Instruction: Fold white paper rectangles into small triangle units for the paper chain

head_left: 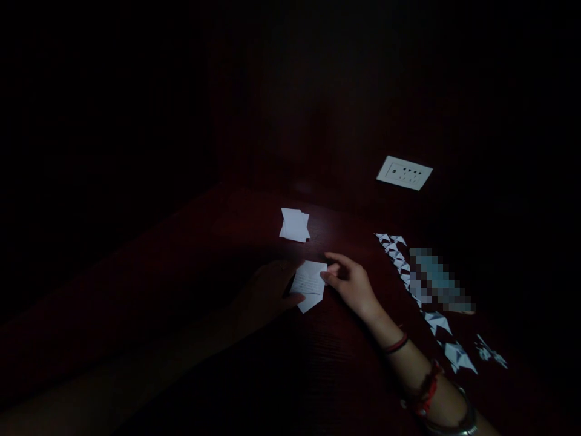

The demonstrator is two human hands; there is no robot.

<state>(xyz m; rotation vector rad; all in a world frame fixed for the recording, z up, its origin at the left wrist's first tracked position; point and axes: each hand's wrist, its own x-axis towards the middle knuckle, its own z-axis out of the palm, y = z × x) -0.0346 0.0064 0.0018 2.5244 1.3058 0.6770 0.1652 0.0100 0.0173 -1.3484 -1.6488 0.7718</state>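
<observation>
A small white paper (310,284), partly folded, lies on the dark wooden table (218,242). My left hand (267,293) sits in deep shadow with its fingers pressed on the paper's left edge. My right hand (348,281) pinches the paper's right edge between thumb and fingers. Red thread bands and a metal bangle circle my right wrist. A small stack of white paper squares (295,225) rests just beyond the hands.
A row of folded white paper pieces (399,260) runs along the table's right side toward the near edge, with more folded pieces (458,356) closer in. A white wall socket plate (403,172) is on the dark back wall. The scene is very dim.
</observation>
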